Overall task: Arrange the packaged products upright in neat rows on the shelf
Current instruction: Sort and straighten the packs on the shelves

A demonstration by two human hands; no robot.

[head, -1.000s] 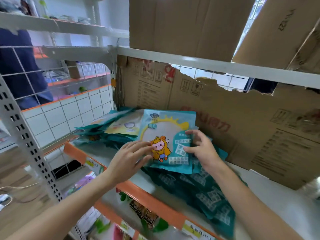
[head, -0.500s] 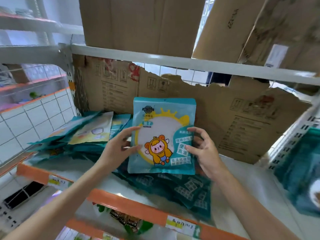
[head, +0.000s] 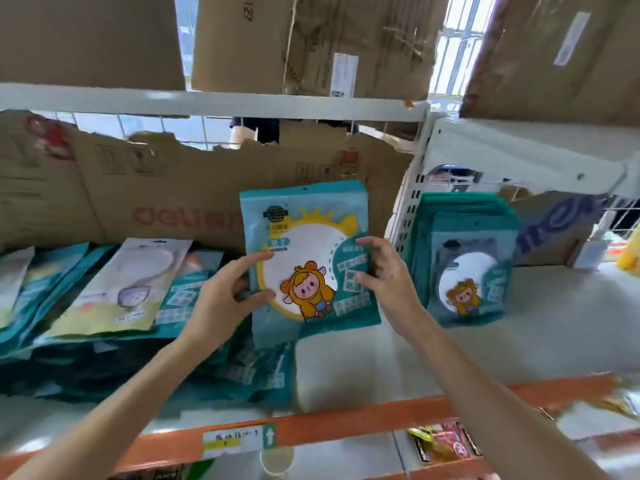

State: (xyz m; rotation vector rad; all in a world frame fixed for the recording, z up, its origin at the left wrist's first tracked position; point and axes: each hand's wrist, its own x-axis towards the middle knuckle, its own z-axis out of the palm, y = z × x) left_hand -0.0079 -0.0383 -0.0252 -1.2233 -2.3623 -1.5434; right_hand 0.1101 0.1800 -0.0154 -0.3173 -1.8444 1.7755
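Observation:
I hold a teal mirror packet [head: 304, 233] with a yellow cartoon figure upright above the white shelf [head: 363, 368]. My left hand [head: 225, 299] grips its left edge, thumb on the front. My right hand [head: 384, 278] grips its right edge with curled fingers. A loose heap of similar packets [head: 114, 289] lies flat and slanted on the shelf's left part. In the bay to the right, a row of matching packets [head: 467, 261] stands upright.
Torn cardboard [head: 166, 202] lines the back of the shelf. A perforated white upright [head: 408, 206] divides the two bays. Cardboard boxes [head: 311, 43] sit on the shelf above. The orange shelf edge [head: 346, 424] carries a price label, with snack packs [head: 440, 445] below.
The view has swung right, bringing the right bay and its standing packets into sight. Both hands have carried the packet up and rightward, away from the heap.

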